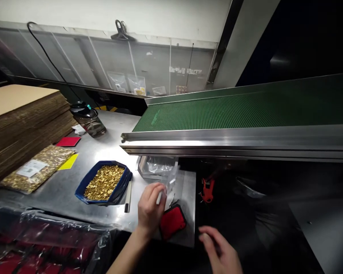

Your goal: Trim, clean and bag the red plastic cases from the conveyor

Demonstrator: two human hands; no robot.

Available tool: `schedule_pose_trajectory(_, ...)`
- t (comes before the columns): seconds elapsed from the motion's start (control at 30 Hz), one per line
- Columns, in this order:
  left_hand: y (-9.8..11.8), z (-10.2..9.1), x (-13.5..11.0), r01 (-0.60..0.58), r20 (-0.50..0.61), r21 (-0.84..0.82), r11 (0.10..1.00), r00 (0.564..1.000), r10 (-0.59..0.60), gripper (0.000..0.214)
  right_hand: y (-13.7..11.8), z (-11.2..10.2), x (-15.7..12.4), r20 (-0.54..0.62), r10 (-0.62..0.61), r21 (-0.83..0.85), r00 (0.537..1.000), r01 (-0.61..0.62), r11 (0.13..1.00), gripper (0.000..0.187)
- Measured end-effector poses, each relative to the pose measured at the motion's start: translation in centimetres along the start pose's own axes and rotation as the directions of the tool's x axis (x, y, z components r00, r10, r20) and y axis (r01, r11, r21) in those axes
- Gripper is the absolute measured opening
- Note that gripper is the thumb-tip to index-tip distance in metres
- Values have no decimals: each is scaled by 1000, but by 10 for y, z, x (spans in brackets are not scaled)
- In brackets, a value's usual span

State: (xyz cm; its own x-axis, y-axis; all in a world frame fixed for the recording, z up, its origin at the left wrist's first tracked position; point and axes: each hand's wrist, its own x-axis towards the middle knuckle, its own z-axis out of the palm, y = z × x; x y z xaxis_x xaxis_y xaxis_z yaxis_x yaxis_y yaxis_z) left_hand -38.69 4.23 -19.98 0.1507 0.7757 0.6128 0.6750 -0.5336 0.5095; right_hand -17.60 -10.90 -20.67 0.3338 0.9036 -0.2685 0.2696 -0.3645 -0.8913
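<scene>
My left hand [151, 208] is closed in a pinch on a small clear plastic bag [171, 179], which is blurred and sticks up past the fingertips. Just below and right of it, a red pouch with black edging [173, 221] lies on the metal table, with a small metal piece at its top. To the right, past the table edge, my right hand [220, 249] has thumb and forefinger curled together; whether anything is between them I cannot make out. Behind the left hand stands an open bin [139, 167] of clear bags [160, 167].
A blue tray [79, 186] of small gold-coloured parts sits left, beside a white-and-black stick [128, 196]. A green conveyor belt [205, 114] crosses behind. Further left are a cardboard stack [31, 125], a bottle [90, 120] and a filled bag [50, 161]. A red tool [207, 189] hangs right.
</scene>
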Motion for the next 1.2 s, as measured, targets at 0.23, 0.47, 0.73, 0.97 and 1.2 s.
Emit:
schedule_pose_trajectory(0.23, 44, -7, -58, -234, 170, -2, 972, 958, 231, 24, -61, 41, 61, 237, 28, 216, 971, -81, 973, 55)
schedule_pose_trajectory(0.47, 72, -34, -52, 263, 536, -231, 937, 838, -103, 23, -34, 23, 61, 129, 114, 181, 985, -137, 974, 48)
schedule_pose_trajectory(0.73, 83, -4, -21, 558, 674, -350, 753, 708, -211, 13, -48, 4, 53, 369, 63, 226, 927, -155, 962, 62)
schedule_pose_trajectory(0.97, 56, -16, -36, 649, 553, -268, 712, 709, -438, 15, -21, -14, 54, 268, 122, -83, 956, -103, 991, 53)
schedule_pose_trajectory(1.2, 80, -8, -38, 676, 762, -345, 651, 607, -226, 13, -28, 2, 49, 342, 64, -115, 937, -26, 993, 60)
